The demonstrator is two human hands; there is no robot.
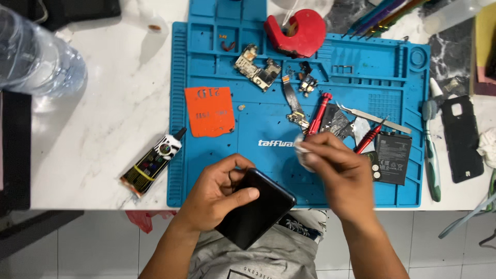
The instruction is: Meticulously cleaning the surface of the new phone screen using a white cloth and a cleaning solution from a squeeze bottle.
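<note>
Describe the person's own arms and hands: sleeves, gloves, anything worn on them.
Both forearms are bare, with no sleeve in view. The left hand and right hand wear no gloves. No watch, ring or band shows, though the right hand is blurred.

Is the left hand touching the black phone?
Touching. The head view shows the left hand wrapped around the black phone, with its thumb lying across the phone's top and its fingers curled over the upper edge.
</note>
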